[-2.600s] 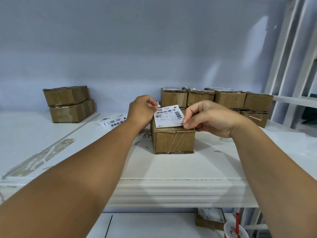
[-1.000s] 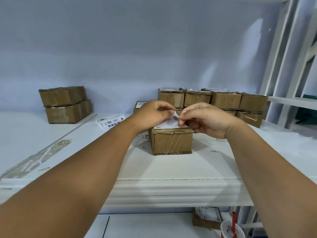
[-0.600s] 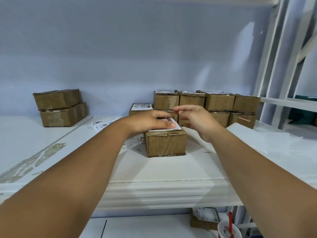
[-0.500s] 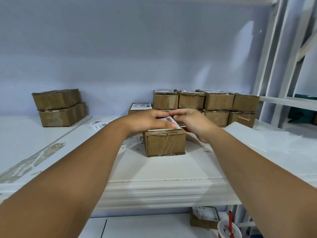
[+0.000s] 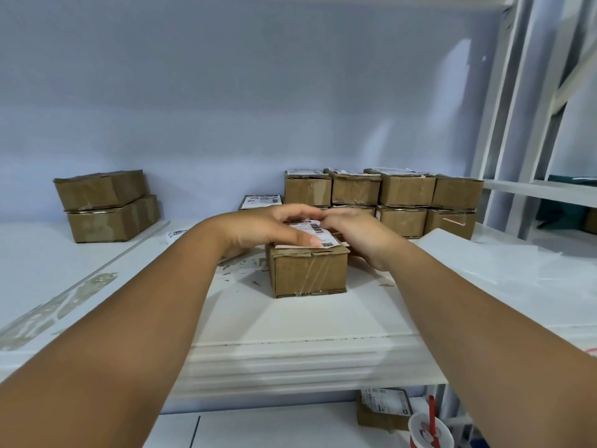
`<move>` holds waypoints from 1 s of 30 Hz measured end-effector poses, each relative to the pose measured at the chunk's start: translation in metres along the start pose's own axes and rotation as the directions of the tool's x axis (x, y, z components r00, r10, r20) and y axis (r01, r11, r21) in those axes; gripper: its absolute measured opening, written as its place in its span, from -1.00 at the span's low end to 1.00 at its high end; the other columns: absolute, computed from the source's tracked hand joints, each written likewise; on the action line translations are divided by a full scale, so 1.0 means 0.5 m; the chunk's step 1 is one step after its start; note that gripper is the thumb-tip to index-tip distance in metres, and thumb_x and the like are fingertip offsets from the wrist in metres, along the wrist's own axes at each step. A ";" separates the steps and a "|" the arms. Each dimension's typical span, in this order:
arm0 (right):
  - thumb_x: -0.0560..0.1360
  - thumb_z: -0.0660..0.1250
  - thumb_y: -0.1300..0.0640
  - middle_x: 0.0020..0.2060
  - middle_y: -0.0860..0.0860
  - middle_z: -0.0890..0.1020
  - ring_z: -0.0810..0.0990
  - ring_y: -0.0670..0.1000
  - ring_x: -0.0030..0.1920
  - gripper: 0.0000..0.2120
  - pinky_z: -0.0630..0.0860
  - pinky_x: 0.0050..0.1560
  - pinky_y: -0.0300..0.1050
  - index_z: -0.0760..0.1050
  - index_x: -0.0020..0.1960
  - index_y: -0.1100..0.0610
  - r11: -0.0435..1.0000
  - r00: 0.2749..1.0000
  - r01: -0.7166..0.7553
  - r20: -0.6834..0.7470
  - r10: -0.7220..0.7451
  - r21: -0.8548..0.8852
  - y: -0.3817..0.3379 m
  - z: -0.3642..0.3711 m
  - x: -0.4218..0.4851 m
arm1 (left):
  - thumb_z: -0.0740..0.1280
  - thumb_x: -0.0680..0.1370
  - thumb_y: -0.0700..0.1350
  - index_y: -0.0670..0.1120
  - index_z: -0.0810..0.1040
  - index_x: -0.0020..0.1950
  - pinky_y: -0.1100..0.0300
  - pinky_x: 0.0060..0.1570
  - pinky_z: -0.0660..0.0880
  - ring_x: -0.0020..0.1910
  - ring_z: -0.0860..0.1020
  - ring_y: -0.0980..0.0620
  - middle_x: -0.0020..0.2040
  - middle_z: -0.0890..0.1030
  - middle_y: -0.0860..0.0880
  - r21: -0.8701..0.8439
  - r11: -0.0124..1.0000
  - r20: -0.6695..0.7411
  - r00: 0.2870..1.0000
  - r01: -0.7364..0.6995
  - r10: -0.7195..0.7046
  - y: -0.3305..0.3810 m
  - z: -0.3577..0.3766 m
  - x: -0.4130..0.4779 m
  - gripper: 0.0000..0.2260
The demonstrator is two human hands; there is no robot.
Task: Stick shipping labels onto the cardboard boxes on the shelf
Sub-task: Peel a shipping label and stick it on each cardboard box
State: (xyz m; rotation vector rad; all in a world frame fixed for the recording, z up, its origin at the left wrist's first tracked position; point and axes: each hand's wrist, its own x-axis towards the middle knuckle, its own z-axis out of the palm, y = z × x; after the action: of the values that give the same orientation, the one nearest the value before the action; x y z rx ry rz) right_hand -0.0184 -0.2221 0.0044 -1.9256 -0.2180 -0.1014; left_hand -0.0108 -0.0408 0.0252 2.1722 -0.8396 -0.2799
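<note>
Head view: a small brown cardboard box point(image 5: 309, 273), squat and rectangular, with creased clear tape over its near face, sits on the white painted shelf point(image 5: 290, 321) near the moulded front edge. A white paper shipping label point(image 5: 319, 237) printed with black barcodes lies flat on its top, its long side seemingly running left to right across the lid. The left hand point(image 5: 271, 227) rests on it with fingers stretched out flat, pressing the near edge. The right hand point(image 5: 358, 234) reaches in from the right, its relaxed fingers laid on the far part of the label and meeting the left fingertips. A couple of seconds earlier both hands pinched the label upright above the box; now it is down and under both palms.

Farther back stands a two-tier row of similar boxes point(image 5: 387, 192), one labelled box point(image 5: 260, 202) just left of them, and a two-box stack point(image 5: 106, 205) far left. Loose labels point(image 5: 176, 234) lie left of the forearm.
</note>
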 end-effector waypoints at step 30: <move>0.34 0.38 0.13 0.29 -0.04 0.54 0.41 -0.01 0.34 -0.38 0.28 0.34 -0.14 0.39 0.39 -0.09 0.999 0.829 -0.019 0.559 0.002 0.025 -0.003 -0.062 -0.021 | 0.48 0.36 -0.08 0.03 0.42 0.37 0.21 0.35 0.33 0.35 0.41 0.07 0.37 0.45 0.01 -0.118 0.992 0.209 0.975 -0.049 0.073 -0.008 -0.038 -0.027 -0.41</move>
State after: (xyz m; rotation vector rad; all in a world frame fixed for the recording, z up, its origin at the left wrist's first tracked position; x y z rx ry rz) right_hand -0.0280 -0.2516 0.0151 -1.8834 -0.5978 0.4840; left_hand -0.0106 -0.0188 0.0341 2.0317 -0.9833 -0.5235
